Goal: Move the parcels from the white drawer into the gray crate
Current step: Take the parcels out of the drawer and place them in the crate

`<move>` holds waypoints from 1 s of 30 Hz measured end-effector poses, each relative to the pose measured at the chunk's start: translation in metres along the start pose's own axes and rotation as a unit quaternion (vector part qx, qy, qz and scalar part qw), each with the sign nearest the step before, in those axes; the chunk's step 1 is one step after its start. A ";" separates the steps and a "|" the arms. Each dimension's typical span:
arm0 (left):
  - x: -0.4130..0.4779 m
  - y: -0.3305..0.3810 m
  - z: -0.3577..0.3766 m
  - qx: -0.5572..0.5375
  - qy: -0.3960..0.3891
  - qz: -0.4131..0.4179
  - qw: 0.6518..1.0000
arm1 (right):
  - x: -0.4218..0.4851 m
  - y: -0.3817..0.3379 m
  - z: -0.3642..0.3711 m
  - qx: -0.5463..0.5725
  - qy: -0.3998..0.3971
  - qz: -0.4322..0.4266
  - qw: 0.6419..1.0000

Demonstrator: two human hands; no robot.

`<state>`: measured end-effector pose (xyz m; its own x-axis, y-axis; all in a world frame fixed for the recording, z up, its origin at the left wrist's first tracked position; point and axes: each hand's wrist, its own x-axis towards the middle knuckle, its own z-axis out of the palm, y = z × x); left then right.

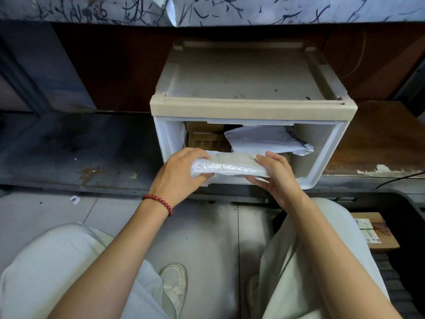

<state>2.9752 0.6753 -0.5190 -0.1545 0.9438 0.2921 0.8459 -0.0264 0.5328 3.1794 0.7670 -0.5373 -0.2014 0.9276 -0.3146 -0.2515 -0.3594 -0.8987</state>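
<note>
My left hand (181,173) and right hand (276,178) grip a flat white plastic-wrapped parcel (230,164) at the white plastic drawer (331,143), twelve o'clock; next, I reckon, it needs carrying to the dark gray crate (379,195) at four o'clock.

The one white drawer (331,155) shows three parcels: one brown cardboard box (204,141), one white mailer bag (264,139) and one bubble-wrapped packet (230,165), which is gripped by two hands, the left hand (177,178) and the right hand (278,176). One gray crate (409,203) holds one labelled carton (377,231) bearing two printed labels, so four parcels are visible in all. There is also one red bead bracelet (158,201), two pale shoes (174,286) and one paper scrap (74,199) on the floor.
</note>
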 end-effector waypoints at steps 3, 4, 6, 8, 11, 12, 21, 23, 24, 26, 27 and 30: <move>-0.002 0.003 -0.002 -0.009 0.000 -0.028 1.000 | -0.001 -0.004 -0.001 0.031 -0.012 0.016 0.999; -0.002 0.004 -0.003 -0.004 0.000 -0.047 0.999 | -0.002 -0.006 -0.001 0.033 -0.007 0.027 0.999; -0.002 0.004 -0.004 0.019 -0.001 -0.077 0.997 | -0.002 -0.008 -0.002 0.023 0.003 0.050 0.998; -0.002 0.004 -0.004 0.031 -0.004 -0.083 0.996 | -0.001 -0.007 -0.003 0.003 0.002 0.064 0.998; -0.002 0.005 -0.003 0.031 -0.006 -0.079 0.996 | 0.000 -0.004 -0.005 -0.010 -0.004 0.077 0.997; -0.002 0.004 -0.003 0.028 -0.006 -0.076 0.997 | 0.001 -0.004 -0.005 -0.010 -0.004 0.079 0.997; -0.003 0.012 -0.005 -0.065 -0.001 -0.058 0.996 | 0.003 0.002 -0.008 -0.083 0.009 0.042 0.996; -0.003 0.008 -0.003 -0.042 0.011 -0.040 0.998 | 0.003 0.002 -0.008 -0.111 0.017 0.045 0.993; -0.003 0.004 -0.003 -0.026 0.015 -0.035 0.999 | 0.003 0.002 -0.008 -0.127 0.015 0.035 0.991; -0.003 0.001 -0.002 -0.026 0.020 -0.039 0.999 | 0.000 0.001 -0.007 -0.178 0.003 -0.020 0.984; -0.004 0.000 -0.001 -0.038 0.026 -0.043 0.998 | -0.001 0.001 -0.006 -0.201 -0.003 -0.049 0.978; -0.008 0.008 -0.005 -0.092 0.064 -0.055 0.992 | -0.009 -0.007 -0.007 -0.200 -0.013 -0.074 0.977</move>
<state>2.9805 0.6660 -0.5138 -0.3138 0.8950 0.3169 0.7144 0.0028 0.6997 3.1898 0.7623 -0.5307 -0.2169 0.9616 -0.1681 0.1097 -0.1471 -0.9830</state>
